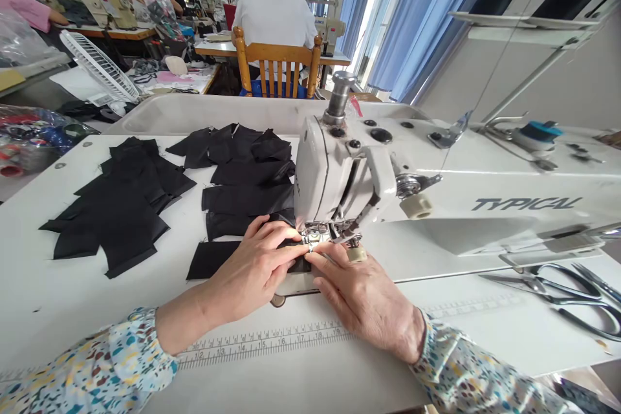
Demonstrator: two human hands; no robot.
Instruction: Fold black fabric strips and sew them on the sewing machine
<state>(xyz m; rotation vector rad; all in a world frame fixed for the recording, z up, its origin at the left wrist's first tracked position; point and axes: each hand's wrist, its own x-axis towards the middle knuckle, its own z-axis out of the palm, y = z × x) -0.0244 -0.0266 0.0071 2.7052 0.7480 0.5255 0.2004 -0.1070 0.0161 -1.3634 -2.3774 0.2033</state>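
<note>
My left hand (252,268) lies on a black fabric piece (211,257) and pinches its edge with bent fingers right in front of the presser foot (315,237) of a white sewing machine (349,174). My right hand (361,294) rests flat beside it, fingertips pressing the same fabric at the needle plate. Both hands nearly touch each other. The part of the fabric under the fingers is hidden.
Piles of black fabric pieces (121,200) (247,168) lie on the white table (72,297) to the left and behind. Scissors (572,288) lie at the right. A ruler strip (272,339) runs along the table front. A person sits on a wooden chair (276,65) ahead.
</note>
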